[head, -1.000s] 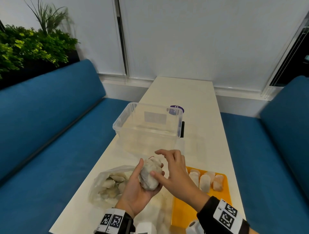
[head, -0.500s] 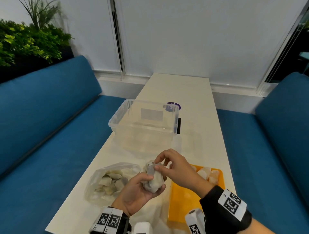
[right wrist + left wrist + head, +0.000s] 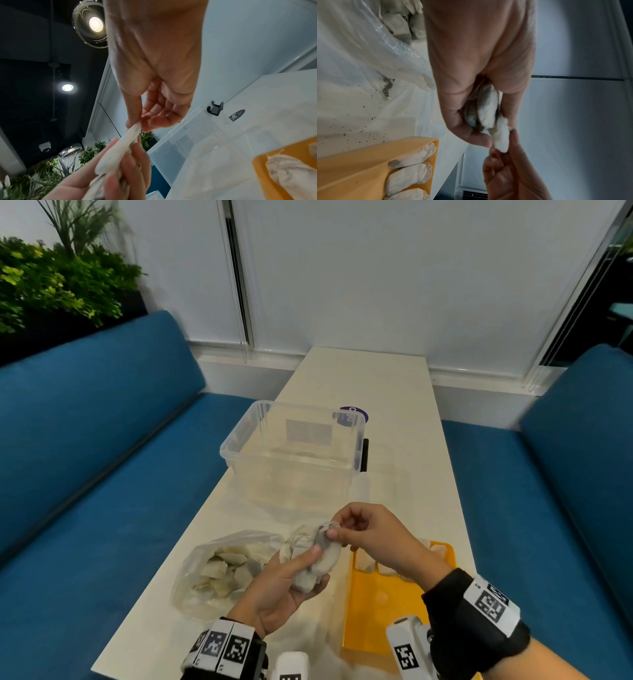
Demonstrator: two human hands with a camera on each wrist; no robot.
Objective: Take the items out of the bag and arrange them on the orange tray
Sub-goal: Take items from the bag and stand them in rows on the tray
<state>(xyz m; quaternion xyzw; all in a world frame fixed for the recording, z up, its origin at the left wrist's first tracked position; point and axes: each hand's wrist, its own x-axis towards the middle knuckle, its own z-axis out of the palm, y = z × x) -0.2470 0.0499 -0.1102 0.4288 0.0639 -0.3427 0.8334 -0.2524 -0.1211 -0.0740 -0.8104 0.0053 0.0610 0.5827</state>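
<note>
My left hand (image 3: 317,565) grips a bundle of white sachets (image 3: 327,559) above the table, between the bag and the tray. My right hand (image 3: 330,530) pinches the top end of one sachet (image 3: 501,136) that sticks out of the bundle (image 3: 486,108). The clear plastic bag (image 3: 219,570) lies open at the left with several more sachets inside. The orange tray (image 3: 376,611) sits at the right, a row of sachets (image 3: 366,565) at its far end, partly hidden by my right wrist. The right wrist view shows thumb and forefinger (image 3: 137,125) closed on the sachet (image 3: 118,150).
An empty clear plastic box (image 3: 291,446) stands just beyond my hands, a black object (image 3: 364,455) and a purple sticker (image 3: 354,416) beside it. Dark crumbs (image 3: 385,86) lie by the bag. Blue benches flank the narrow white table (image 3: 394,392).
My right hand has gone from touching the side of the bundle to pinching the top end of one sachet. The left hand has turned the bundle a little and keeps its grip.
</note>
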